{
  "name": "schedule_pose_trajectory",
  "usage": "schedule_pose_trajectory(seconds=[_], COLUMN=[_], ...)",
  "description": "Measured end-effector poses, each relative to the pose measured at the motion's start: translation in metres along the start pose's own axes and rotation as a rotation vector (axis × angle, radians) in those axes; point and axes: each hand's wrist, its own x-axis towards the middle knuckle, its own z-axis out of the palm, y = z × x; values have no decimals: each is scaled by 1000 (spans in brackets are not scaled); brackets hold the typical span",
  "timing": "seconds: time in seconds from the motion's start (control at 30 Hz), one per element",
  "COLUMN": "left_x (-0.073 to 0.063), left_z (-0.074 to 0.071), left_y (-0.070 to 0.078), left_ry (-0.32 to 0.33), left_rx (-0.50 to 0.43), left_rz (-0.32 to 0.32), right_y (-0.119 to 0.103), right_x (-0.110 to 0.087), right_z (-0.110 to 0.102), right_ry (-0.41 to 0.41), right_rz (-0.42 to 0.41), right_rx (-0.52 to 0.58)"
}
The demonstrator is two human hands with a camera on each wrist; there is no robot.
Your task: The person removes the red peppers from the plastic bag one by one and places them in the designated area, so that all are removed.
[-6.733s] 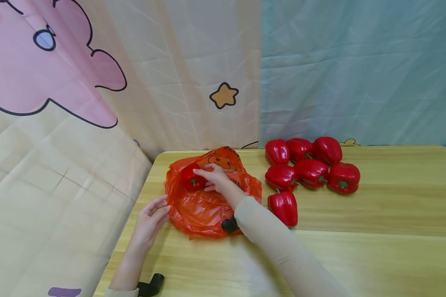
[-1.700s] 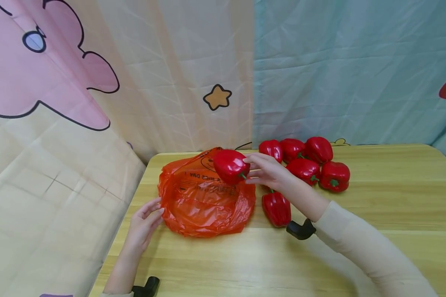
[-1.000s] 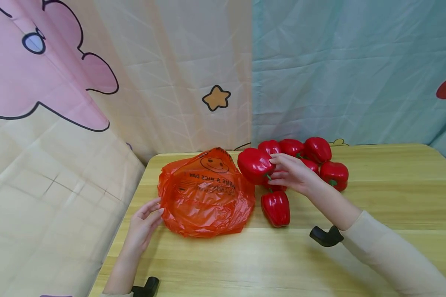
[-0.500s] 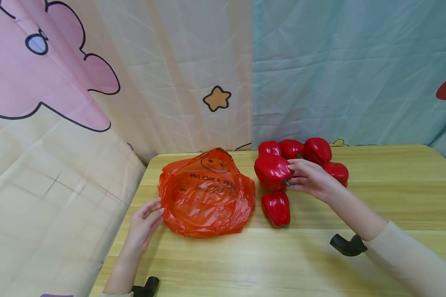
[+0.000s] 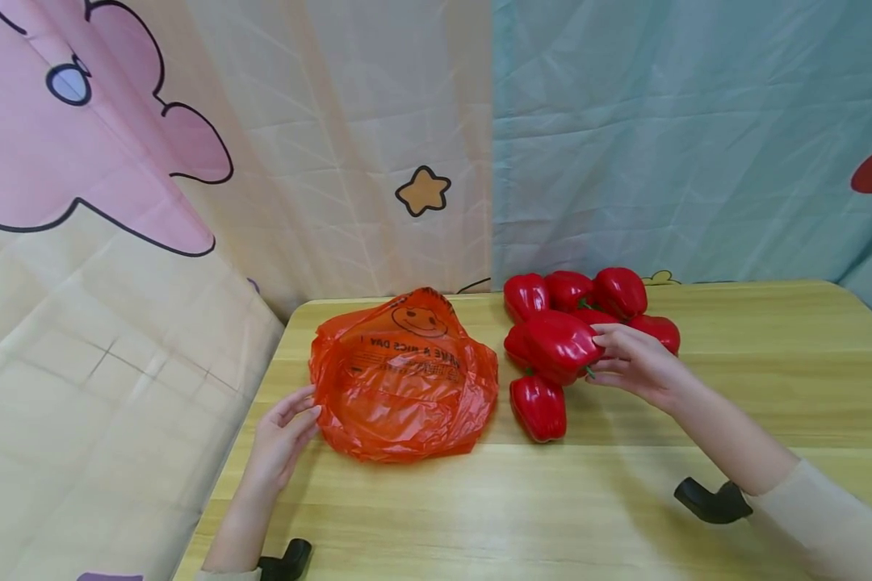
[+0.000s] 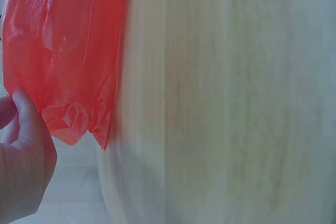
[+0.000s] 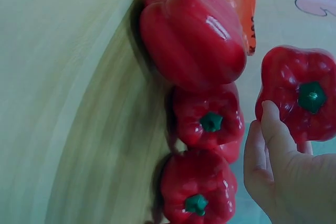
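Observation:
A red bell pepper [image 5: 561,347] is in the grip of my right hand [image 5: 635,363], fingers and thumb at its green-stemmed end. In the head view it overlaps the other peppers. The right wrist view shows the held bell pepper [image 7: 294,95] raised beside peppers standing on the table. My left hand [image 5: 282,442] pinches the left edge of an orange plastic bag [image 5: 400,403], which lies spread with its mouth toward me. In the left wrist view the thumb and fingers meet at the edge of the bag [image 6: 63,51].
Several more red bell peppers [image 5: 620,292] stand grouped at the back of the wooden table [image 5: 436,516], right of the bag. One pepper [image 5: 538,409] sits nearer the front. A printed curtain [image 5: 378,105] hangs along the table's back edge.
My right hand has lifted the pepper out of the bag and carried it right, over the grouped peppers. My left hand stays at the bag's edge.

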Motion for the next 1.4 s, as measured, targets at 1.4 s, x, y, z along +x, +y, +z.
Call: schedule_pose_trajectory(seconds=[1.4], left_x=[-1], left_z=[0], left_y=[2], left_ry=[21], left_rx=[18], left_rz=[-27], right_y=[55], right_x=[-26], right_z=[-59], right_ry=[59], right_rz=[46], right_rx=[27])
